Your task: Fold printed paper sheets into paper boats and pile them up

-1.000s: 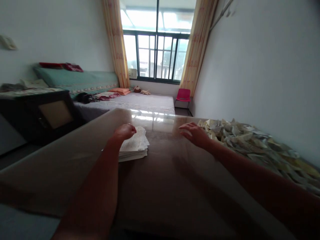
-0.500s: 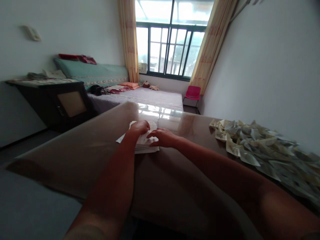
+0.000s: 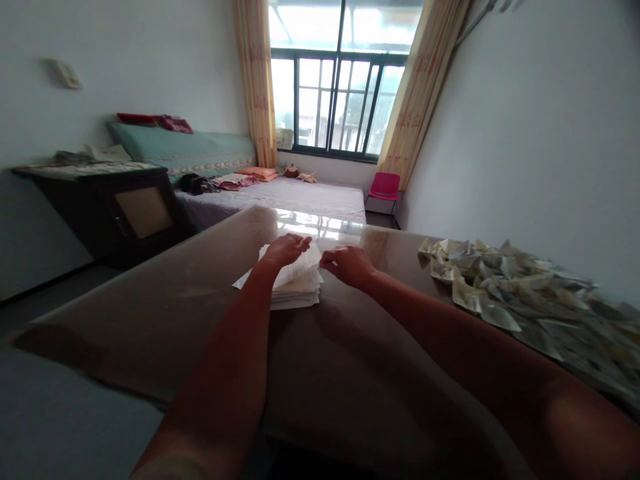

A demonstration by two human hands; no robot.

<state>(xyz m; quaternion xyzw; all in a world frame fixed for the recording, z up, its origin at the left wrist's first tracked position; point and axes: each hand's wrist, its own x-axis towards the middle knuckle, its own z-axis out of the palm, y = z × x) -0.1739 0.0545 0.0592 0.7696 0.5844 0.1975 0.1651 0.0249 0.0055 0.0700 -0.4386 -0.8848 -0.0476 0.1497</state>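
Here, both hands work a paper stack [image 3: 295, 287] mid-table [image 3: 200, 307]. Left hand [image 3: 286, 249] sits on top w/ fingers pinching the top sheet's far edge, lifting it. Right hand [image 3: 350, 265] is curled just beside the stack's right edge; can't tell if it grips anything. Folded-paper heap [image 3: 520, 293] lies well apart, at right.

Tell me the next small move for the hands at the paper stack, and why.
Probably lift the top sheet clear of the paper stack. The left hand and right hand both pinch that sheet's raised far edge, while its near part seems to lie on the stack, on the table.
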